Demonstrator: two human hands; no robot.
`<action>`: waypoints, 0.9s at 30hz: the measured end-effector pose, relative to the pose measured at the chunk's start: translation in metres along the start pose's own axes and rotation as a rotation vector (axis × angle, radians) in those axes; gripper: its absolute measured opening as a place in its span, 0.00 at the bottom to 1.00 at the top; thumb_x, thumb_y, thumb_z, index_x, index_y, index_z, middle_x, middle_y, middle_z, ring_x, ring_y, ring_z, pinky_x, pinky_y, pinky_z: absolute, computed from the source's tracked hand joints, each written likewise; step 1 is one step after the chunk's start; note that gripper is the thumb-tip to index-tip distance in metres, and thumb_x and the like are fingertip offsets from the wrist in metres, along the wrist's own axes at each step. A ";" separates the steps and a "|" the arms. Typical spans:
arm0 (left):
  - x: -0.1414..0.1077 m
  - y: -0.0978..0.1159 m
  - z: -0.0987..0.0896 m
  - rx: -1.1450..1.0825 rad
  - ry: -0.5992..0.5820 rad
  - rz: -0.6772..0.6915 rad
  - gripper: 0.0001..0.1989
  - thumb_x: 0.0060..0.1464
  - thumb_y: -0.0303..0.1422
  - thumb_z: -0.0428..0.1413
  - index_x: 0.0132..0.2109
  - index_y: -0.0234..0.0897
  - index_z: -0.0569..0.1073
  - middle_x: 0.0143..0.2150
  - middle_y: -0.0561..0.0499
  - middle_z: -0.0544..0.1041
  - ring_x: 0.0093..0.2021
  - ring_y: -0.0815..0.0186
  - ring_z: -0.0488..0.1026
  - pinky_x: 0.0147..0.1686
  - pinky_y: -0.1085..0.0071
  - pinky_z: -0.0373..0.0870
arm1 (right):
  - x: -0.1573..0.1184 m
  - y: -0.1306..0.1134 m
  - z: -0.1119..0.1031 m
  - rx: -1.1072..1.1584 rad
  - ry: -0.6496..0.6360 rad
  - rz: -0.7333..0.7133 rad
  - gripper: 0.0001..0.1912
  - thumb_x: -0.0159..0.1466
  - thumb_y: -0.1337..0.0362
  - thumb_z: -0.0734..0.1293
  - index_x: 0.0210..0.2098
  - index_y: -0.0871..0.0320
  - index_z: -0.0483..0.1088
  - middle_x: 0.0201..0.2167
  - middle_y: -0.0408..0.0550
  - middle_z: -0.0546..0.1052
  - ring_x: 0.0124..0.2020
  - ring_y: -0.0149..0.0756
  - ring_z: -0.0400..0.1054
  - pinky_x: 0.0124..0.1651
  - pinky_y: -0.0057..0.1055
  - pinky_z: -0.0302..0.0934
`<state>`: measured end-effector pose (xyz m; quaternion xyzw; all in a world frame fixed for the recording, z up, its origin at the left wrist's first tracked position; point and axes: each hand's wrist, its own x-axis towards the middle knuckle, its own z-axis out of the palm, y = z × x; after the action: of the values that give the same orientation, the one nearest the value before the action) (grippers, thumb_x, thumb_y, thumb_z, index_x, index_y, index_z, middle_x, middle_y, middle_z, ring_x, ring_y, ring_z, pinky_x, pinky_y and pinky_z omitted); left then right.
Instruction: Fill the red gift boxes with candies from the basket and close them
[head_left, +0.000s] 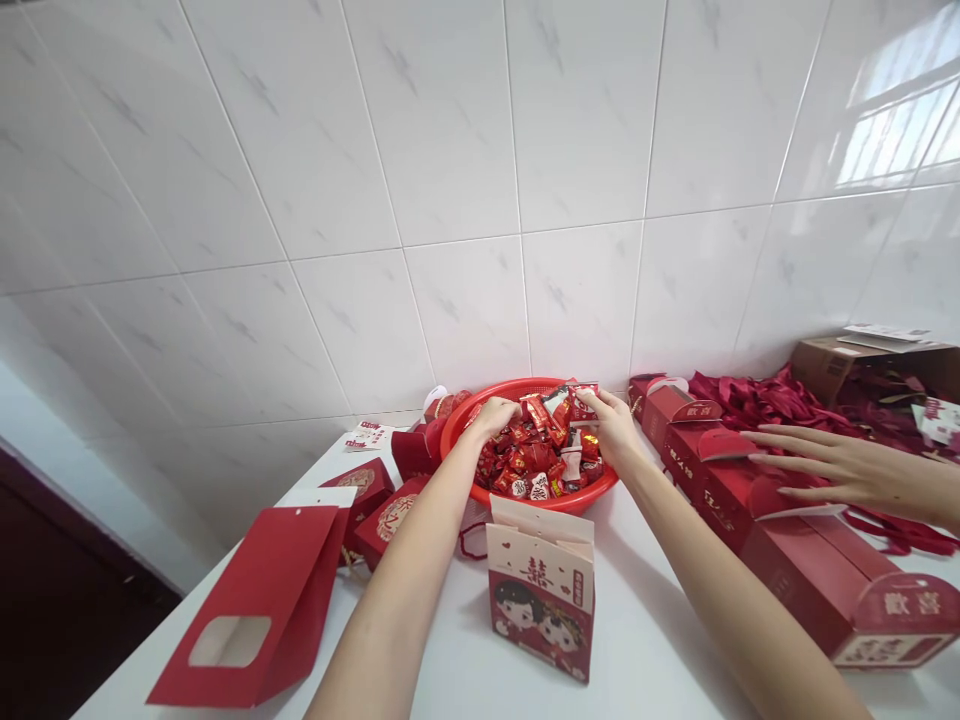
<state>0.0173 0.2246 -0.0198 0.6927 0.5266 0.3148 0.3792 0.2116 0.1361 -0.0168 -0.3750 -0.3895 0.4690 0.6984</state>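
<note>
A red plastic basket (544, 504) full of wrapped candies (536, 455) stands against the wall. My left hand (497, 413) reaches over its left rim, fingers curled down among the candies; what they grip, if anything, is hidden. On the right side of the basket, my right hand (613, 425) pinches a red candy packet (583, 403) between thumb and fingers, just above the heap. Between my forearms a small paper gift bag (540, 600) with two cartoon figures stands upright on the white table (457, 640), its top open.
A red windowed paper bag (262, 590) leans at the left, near dark red boxes (386, 515). Along the right runs a row of red gift boxes (795, 560), with another person's hand (847, 465) over them. Red ribbon (780, 400) and a cardboard box (825, 375) lie behind.
</note>
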 end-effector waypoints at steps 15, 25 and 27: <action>-0.003 0.012 0.000 -0.281 0.089 0.064 0.13 0.64 0.36 0.58 0.52 0.34 0.74 0.49 0.46 0.77 0.44 0.62 0.77 0.43 0.60 0.78 | 0.002 0.002 0.000 -0.052 -0.007 -0.018 0.15 0.46 0.52 0.75 0.28 0.55 0.74 0.26 0.43 0.76 0.29 0.36 0.70 0.28 0.30 0.68; -0.070 0.032 0.007 -0.573 0.201 0.274 0.17 0.51 0.35 0.68 0.46 0.34 0.77 0.43 0.47 0.81 0.43 0.62 0.79 0.47 0.62 0.76 | -0.011 -0.011 0.007 -0.229 -0.152 -0.049 0.14 0.52 0.52 0.73 0.27 0.56 0.73 0.22 0.40 0.73 0.23 0.32 0.68 0.23 0.27 0.65; -0.088 0.033 0.011 -0.602 0.221 0.307 0.22 0.43 0.37 0.71 0.45 0.36 0.78 0.44 0.47 0.83 0.47 0.60 0.79 0.50 0.63 0.74 | -0.020 -0.019 0.013 -0.273 -0.241 -0.028 0.14 0.53 0.52 0.73 0.28 0.57 0.74 0.22 0.40 0.73 0.21 0.31 0.67 0.19 0.26 0.64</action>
<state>0.0206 0.1325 -0.0003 0.5830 0.3377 0.5821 0.4552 0.2014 0.1136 0.0020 -0.4021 -0.5356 0.4436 0.5955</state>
